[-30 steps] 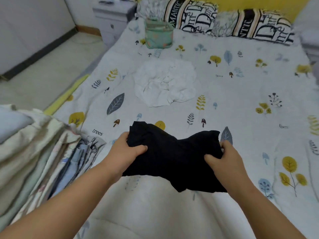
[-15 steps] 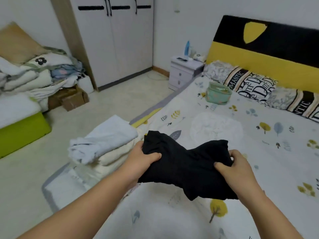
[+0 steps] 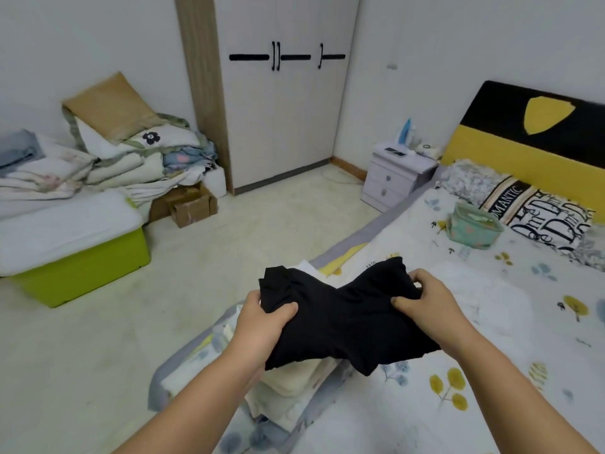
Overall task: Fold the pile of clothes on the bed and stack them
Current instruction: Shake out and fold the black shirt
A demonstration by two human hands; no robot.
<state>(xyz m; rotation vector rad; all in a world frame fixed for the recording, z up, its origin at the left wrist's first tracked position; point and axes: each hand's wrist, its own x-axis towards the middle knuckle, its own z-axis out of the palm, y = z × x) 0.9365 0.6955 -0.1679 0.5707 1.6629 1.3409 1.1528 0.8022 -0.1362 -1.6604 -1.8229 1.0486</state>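
Observation:
A folded black garment point(image 3: 343, 319) hangs in the air between both hands, over the left corner of the bed point(image 3: 491, 355). My left hand point(image 3: 262, 326) grips its left end and my right hand point(image 3: 425, 306) grips its right end. Under the garment lies a stack of folded light clothes point(image 3: 294, 385), cream and white, mostly hidden by the garment and my left arm. A crumpled white garment point(image 3: 484, 290) lies on the bedsheet to the right of my right hand.
A teal fabric pouch point(image 3: 474, 226) and lettered pillows point(image 3: 543, 214) sit near the yellow and black headboard. A white nightstand point(image 3: 396, 175), a wardrobe point(image 3: 281, 109), a green storage box point(image 3: 82, 270) under piled bedding, and cardboard boxes point(image 3: 193, 208) stand around the open floor.
My view has swung left and up, from the bed towards the room. Both hands have carried the black garment left, over the stack of folded clothes at the bed's corner.

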